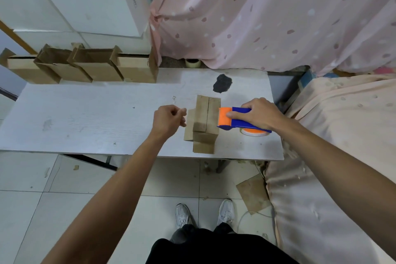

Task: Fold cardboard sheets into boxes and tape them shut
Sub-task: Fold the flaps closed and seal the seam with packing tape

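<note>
Box [206,118] sits mid-table [85,113], top flaps closed, seam looks untaped. R hand [260,114] grips tape dispenser [233,119] at box's right edge; L hand [169,119] curled just left, can't tell if pinching tape. Step prob. sealing; next needs tape laid over seam, pressed flat. Label [134,1] on white carton unreadable.

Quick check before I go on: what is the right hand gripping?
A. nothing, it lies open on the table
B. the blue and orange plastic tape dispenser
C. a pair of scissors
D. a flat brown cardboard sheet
B: the right hand curls round the blue and orange plastic tape dispenser, whose orange end is at the right side of the small brown cardboard box on the white table.
</note>
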